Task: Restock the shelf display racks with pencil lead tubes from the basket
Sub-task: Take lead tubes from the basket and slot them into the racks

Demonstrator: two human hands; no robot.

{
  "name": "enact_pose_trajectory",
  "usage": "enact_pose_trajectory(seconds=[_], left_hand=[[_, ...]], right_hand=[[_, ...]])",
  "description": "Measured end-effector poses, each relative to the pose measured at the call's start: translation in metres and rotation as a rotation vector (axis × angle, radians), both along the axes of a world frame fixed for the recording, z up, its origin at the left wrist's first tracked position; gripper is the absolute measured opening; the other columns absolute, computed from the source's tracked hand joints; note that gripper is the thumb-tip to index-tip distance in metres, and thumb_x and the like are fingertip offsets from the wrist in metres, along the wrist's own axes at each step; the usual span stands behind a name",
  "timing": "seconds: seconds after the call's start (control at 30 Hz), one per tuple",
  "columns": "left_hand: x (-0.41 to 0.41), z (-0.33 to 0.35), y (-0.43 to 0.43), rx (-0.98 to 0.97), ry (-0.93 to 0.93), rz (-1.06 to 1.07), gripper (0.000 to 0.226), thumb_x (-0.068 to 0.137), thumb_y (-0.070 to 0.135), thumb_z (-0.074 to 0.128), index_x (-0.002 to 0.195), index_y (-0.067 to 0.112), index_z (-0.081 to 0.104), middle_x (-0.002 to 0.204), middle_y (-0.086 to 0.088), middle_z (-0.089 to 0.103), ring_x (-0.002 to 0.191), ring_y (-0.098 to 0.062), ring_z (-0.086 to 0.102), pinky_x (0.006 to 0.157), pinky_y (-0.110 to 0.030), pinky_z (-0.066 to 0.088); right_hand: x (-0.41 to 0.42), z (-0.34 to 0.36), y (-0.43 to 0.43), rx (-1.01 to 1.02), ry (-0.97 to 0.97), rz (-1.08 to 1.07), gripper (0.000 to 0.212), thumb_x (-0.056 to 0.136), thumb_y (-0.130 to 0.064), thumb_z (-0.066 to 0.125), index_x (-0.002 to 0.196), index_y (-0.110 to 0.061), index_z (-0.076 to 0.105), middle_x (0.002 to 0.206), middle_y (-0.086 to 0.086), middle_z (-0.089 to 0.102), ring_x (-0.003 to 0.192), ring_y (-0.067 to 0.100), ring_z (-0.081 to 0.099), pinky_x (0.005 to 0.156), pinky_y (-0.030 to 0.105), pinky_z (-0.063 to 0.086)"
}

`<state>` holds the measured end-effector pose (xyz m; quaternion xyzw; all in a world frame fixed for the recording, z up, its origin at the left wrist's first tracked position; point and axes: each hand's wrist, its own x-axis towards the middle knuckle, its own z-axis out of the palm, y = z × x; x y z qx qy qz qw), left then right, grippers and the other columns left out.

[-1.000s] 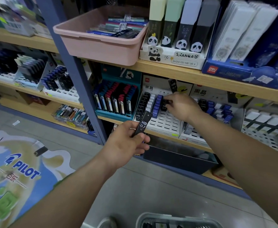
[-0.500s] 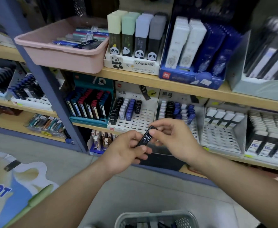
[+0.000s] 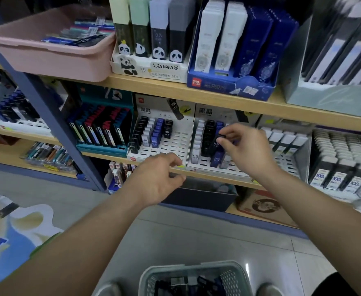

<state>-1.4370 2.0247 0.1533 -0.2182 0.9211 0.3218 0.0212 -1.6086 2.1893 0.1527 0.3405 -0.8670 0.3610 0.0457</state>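
Right hand [image 3: 247, 152] now pinches the black tube [image 3: 217, 143] alone, thumb and forefinger closed on its cap, with the other fingers fanned out above. Half a second ago both hands held that tube together in front of the shelf [image 3: 207, 175]. Since then the left hand [image 3: 154, 180] has let go and hangs just before the shelf's front edge, below the left rack [image 3: 175, 144], its fingers loosely curled and holding nothing. The tube has gone up and to the right, and now stands nearly upright over the middle rows of the right rack [image 3: 207, 165], among the black and blue tubes already seated there. Whether its foot has entered a slot I cannot tell, since the neighbouring tubes hide it. The handover looks finished and the placing is under way, so this tube is probably about to be stocked. Both racks show open slots toward their front edges, and the basket [image 3: 194, 267] at the bottom of the view holds more dark tubes, so much restocking seems left.
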Motion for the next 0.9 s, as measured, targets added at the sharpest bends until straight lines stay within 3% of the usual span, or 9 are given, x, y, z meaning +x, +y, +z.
enact_pose_trajectory(seconds=[0.07, 0.17, 0.37, 0.57, 0.73, 0.9], left_hand=[[-0.001, -0.004, -0.004, -0.023, 0.002, -0.013, 0.038, 0.093, 0.042, 0.064, 0.128, 0.030, 0.059, 0.130, 0.010, 0.059, 0.114, -0.011, 0.054, 0.093, -0.027, 0.047], [-0.002, -0.007, -0.008, -0.014, -0.010, -0.002, 0.038, 0.093, 0.041, 0.065, 0.129, 0.030, 0.059, 0.124, 0.011, 0.058, 0.113, -0.012, 0.054, 0.095, -0.027, 0.046], [-0.001, -0.011, -0.013, 0.040, 0.012, 0.016, 0.033, 0.093, 0.039, 0.066, 0.124, 0.030, 0.062, 0.121, 0.012, 0.058, 0.107, -0.011, 0.057, 0.091, -0.028, 0.049], [-0.001, -0.009, -0.012, 0.075, 0.021, 0.048, 0.027, 0.094, 0.037, 0.066, 0.119, 0.031, 0.063, 0.104, 0.016, 0.055, 0.104, -0.011, 0.058, 0.089, -0.028, 0.049], [0.002, -0.010, -0.013, 0.091, 0.018, 0.051, 0.025, 0.093, 0.038, 0.066, 0.117, 0.031, 0.063, 0.115, 0.012, 0.059, 0.103, -0.011, 0.060, 0.091, -0.032, 0.053], [0.007, -0.011, -0.014, 0.078, 0.004, 0.030, 0.025, 0.093, 0.037, 0.066, 0.117, 0.030, 0.064, 0.112, 0.009, 0.062, 0.104, -0.012, 0.060, 0.093, -0.035, 0.053]], right_hand=[[-0.006, -0.008, -0.004, 0.045, 0.036, 0.005, 0.014, 0.088, -0.028, 0.074, 0.102, -0.025, 0.073, 0.082, -0.017, 0.064, 0.081, 0.001, 0.063, 0.079, 0.022, 0.054], [-0.008, -0.019, -0.008, 0.072, 0.029, 0.035, 0.014, 0.088, -0.027, 0.075, 0.101, -0.026, 0.073, 0.085, -0.015, 0.066, 0.085, 0.006, 0.065, 0.084, 0.034, 0.058], [-0.010, -0.028, -0.009, 0.074, 0.031, 0.079, 0.015, 0.086, -0.029, 0.076, 0.101, -0.030, 0.072, 0.092, -0.009, 0.068, 0.088, 0.007, 0.065, 0.084, 0.038, 0.058], [-0.009, -0.030, -0.010, 0.146, 0.052, 0.116, 0.014, 0.087, -0.032, 0.074, 0.100, -0.032, 0.071, 0.096, -0.006, 0.067, 0.089, 0.008, 0.064, 0.083, 0.033, 0.056], [-0.015, -0.035, -0.015, 0.220, 0.200, 0.091, 0.016, 0.090, -0.027, 0.070, 0.105, -0.022, 0.074, 0.102, -0.001, 0.070, 0.102, 0.022, 0.060, 0.088, 0.035, 0.050], [-0.016, -0.038, -0.016, 0.281, 0.289, 0.082, 0.021, 0.094, -0.026, 0.064, 0.109, -0.018, 0.075, 0.107, 0.004, 0.069, 0.105, 0.029, 0.057, 0.087, 0.036, 0.047]])
